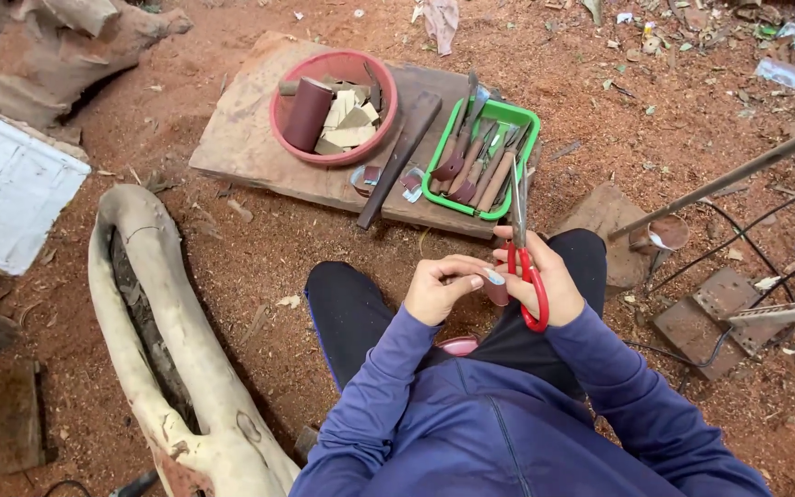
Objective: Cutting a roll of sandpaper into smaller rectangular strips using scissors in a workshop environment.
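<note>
We sat over a sawdust-strewn ground, knees drawn up in dark trousers. Our right hand [545, 276] was closed around the red-handled scissors [524, 262], fingers through the loops, the blades pointing away from us toward the far side. Our left hand [442, 287] sat just left of it, fingers curled narrowly, pinching a small brownish piece [497, 285] that lay between both hands and touched the scissors; what exactly the piece was, we could not tell.

Beyond our knees lay a flat wooden board [250, 138]. On it stood a red bowl [333, 66] with a dark roll and pale folded pieces inside, and to its right a green tray [528, 124] full of wooden-handled tools. A long dark stick [397, 161] rested on the board between bowl and tray. To our left a pale carved log [154, 322] stretched along the ground, with a white panel [6, 189] farther left.
</note>
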